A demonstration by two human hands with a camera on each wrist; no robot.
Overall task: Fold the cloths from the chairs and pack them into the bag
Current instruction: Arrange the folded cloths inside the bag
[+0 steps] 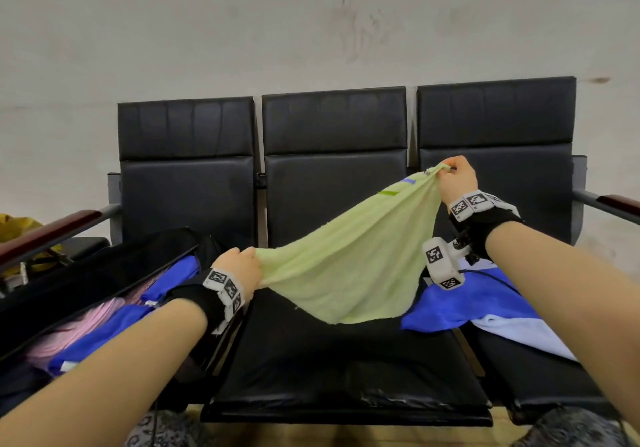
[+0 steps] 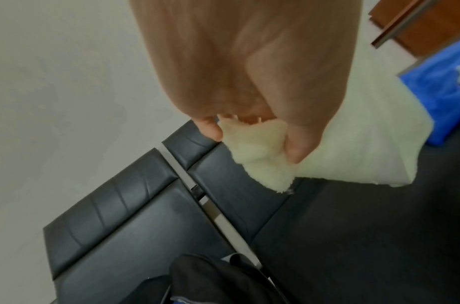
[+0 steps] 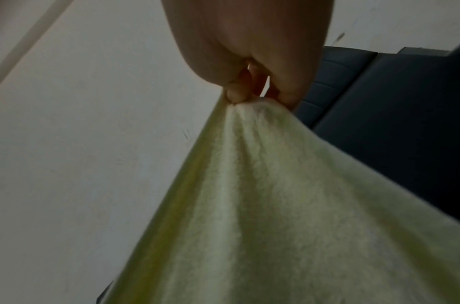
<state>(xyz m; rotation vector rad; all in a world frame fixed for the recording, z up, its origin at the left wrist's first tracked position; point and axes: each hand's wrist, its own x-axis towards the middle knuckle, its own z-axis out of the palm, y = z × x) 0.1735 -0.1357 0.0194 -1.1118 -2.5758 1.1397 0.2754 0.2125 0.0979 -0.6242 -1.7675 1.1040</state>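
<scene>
Both hands pinch corners of a pale green towel (image 1: 343,266), the left hand (image 1: 242,266) low at centre, the right hand (image 1: 457,179) higher. No writing is readable. At lower left, the open black bag (image 1: 86,280) holds blue and pink cloths.

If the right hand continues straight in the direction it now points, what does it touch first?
Probably the backrest of the right chair: the right hand, pinching the green towel, points toward it with nothing visible between, though depth is unclear.
</scene>
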